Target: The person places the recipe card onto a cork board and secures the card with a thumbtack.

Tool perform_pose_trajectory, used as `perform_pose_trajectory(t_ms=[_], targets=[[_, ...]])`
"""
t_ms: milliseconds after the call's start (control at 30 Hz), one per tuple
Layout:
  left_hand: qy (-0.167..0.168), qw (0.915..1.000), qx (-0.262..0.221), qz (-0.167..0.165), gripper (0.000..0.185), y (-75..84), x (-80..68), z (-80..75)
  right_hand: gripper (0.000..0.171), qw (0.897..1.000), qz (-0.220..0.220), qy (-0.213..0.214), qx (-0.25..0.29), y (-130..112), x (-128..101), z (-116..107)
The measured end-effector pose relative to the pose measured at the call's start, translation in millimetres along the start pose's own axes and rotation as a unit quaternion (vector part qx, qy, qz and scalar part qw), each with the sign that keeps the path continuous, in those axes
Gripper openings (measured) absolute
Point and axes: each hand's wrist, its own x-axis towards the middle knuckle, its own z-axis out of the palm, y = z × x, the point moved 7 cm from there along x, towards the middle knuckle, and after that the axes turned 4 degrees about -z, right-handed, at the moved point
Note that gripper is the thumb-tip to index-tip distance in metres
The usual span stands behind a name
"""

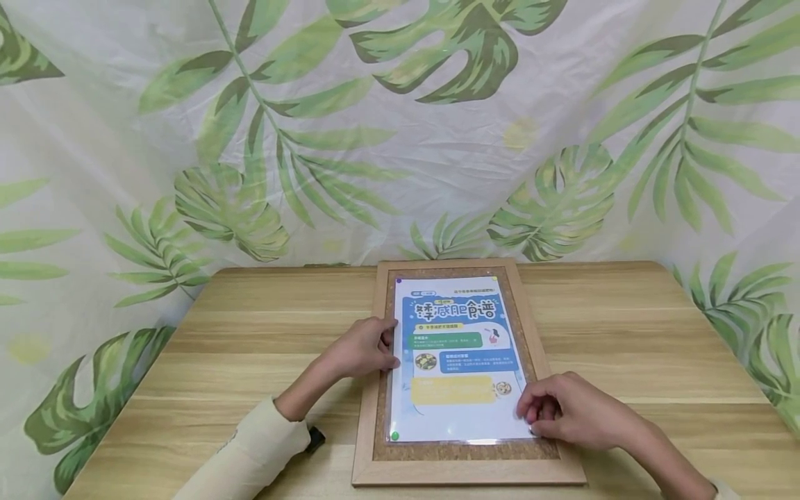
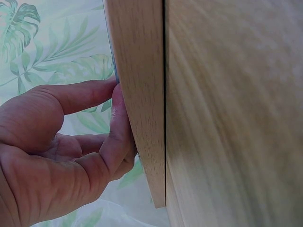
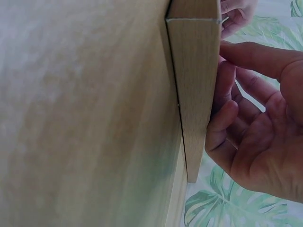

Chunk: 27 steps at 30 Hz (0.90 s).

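Observation:
A laminated blue-and-white poster (image 1: pixel 462 417) lies on a cork board (image 1: pixel 469 451) with a wooden frame. Round pushpins sit at three of its corners: purple (image 1: pixel 398 280), yellow (image 1: pixel 494 278) and green (image 1: pixel 394 436). On the poster's left edge rests my left hand (image 1: pixel 365 347), thumb and fingers apart in the head view. At the lower right corner, my right hand (image 1: pixel 578 410) has its fingers curled and pinches a small dark pin (image 1: pixel 533 430) at the thumb tip. That pin is mostly hidden by the fingers, and neither wrist view shows it.
The board's wooden frame (image 1: pixel 469 474) lies flat on a wood-grain table (image 1: pixel 300 305), reaching its back edge. Behind hangs a leaf-patterned cloth (image 1: pixel 437 173). Close to the left sleeve (image 1: pixel 250 448) is a small black object (image 1: pixel 315 439).

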Motion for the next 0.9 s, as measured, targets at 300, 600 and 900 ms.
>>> perform_pose_trajectory(t_ms=[300, 600, 900], targets=[[0.0, 1.0, 0.0, 0.003, 0.048, -0.7, 0.8, 0.3, 0.013, 1.0, 0.005, -0.001, 0.002, -1.2, 0.3, -2.6], [0.002, 1.0, 0.0, -0.009, 0.069, -1.1, 1.3, -0.1, 0.015, 1.0, 0.008, -0.001, -0.004, -1.9, 1.0, -4.6], [0.004, 0.9999, -0.004, -0.015, 0.071, -2.3, 1.7, 0.8, 0.015, 1.0, 0.018, 0.002, -0.011, -1.0, 0.7, -3.4]])
